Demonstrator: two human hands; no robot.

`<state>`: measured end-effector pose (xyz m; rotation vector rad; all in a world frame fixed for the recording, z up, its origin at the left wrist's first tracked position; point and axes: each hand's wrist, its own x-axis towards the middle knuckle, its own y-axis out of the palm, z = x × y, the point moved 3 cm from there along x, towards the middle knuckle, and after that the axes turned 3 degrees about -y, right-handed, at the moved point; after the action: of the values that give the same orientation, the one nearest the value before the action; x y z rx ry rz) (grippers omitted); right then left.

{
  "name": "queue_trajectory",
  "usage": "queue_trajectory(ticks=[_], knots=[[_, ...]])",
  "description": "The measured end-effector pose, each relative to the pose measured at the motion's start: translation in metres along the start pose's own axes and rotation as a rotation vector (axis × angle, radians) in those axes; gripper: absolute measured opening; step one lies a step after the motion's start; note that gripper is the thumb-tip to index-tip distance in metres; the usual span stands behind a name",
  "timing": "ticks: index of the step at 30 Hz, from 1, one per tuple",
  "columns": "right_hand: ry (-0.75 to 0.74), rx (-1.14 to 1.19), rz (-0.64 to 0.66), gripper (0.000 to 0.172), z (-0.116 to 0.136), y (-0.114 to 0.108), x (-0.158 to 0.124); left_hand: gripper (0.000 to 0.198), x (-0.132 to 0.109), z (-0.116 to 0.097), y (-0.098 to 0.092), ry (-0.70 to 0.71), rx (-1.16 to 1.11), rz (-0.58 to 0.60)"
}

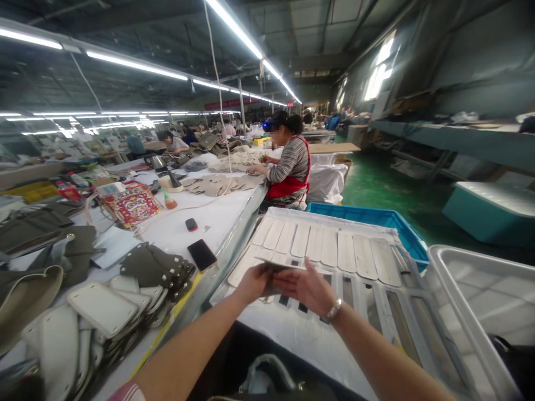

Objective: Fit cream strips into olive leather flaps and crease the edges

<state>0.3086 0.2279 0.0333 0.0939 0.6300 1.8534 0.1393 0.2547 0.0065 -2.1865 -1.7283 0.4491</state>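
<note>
Small flat piece point(272, 272), thin, pale on its upper face and dark beneath, caught between both hands at mid-frame. Held just above the near edge of a white slatted rack point(368, 289) bearing a row of pale oblong strips point(330, 246).

Left hand point(251, 283) reaching in from the lower left on a bare forearm, fingers curled shut around the piece's left end. Right hand point(307, 287) coming in from the lower right, wristwatch point(333, 311) at the wrist, fingers stretched leftward and closed on the other end, fingertips almost meeting those of the left hand.

Most of the piece covered by the two hands; exact outline and material hard to make out. Blue crate point(378, 221) behind the rack, white bin point(480, 295) cut off at the right edge.

To the left, a long worktable point(175, 231) with stacked white plates point(100, 306), olive leather parts point(152, 267) and a dark phone point(202, 254). Farther along the table, a co-worker point(292, 161) in a striped top and red apron, hands on pale cut pieces point(217, 185).
</note>
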Motion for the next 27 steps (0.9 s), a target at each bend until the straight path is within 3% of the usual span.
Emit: queue_trajectory(ticks=[2,5,7,9,11,13,16,18,21,23,25,27], knots=[[-0.214,-0.166,0.014,0.064,0.031,-0.001,-0.024,0.038,-0.008,-0.009,-0.014,-0.028,-0.045,0.04],[-0.566,-0.66,-0.267,0.05,0.073,-0.012,-0.063,0.037,-0.033,-0.023,-0.033,-0.062,-0.209,0.134],[-0.674,-0.933,-0.388,0.044,0.088,-0.011,-0.086,0.036,-0.052,-0.039,-0.043,-0.069,-0.279,0.166],[-0.691,-1.069,-0.445,0.043,0.092,-0.004,-0.105,0.032,-0.072,-0.058,-0.051,-0.003,-0.191,0.089],[-0.564,-1.008,-0.429,0.05,0.086,0.006,-0.119,0.027,-0.093,-0.08,-0.054,0.162,0.032,-0.065],[-0.318,-0.716,-0.275,0.054,0.07,0.018,-0.13,0.03,-0.117,-0.1,-0.045,0.398,0.335,-0.178],[-0.04,-0.198,0.037,0.058,0.036,0.044,-0.142,0.047,-0.154,-0.115,-0.011,0.727,0.788,-0.216],[-0.01,-0.022,0.08,0.052,0.015,0.058,-0.145,0.049,-0.175,-0.117,0.016,0.864,0.972,-0.25],[-0.06,0.027,-0.087,0.031,-0.007,0.067,-0.148,0.048,-0.202,-0.117,0.046,0.922,1.057,-0.25],[-0.086,0.004,-0.172,0.026,-0.013,0.069,-0.154,0.047,-0.217,-0.117,0.049,0.87,1.017,-0.202],[-0.107,-0.04,-0.196,0.028,-0.011,0.066,-0.161,0.047,-0.228,-0.118,0.038,0.82,0.879,-0.149],[-0.164,-0.167,-0.177,0.034,-0.003,0.057,-0.168,0.053,-0.234,-0.116,0.013,0.787,0.651,-0.177]])
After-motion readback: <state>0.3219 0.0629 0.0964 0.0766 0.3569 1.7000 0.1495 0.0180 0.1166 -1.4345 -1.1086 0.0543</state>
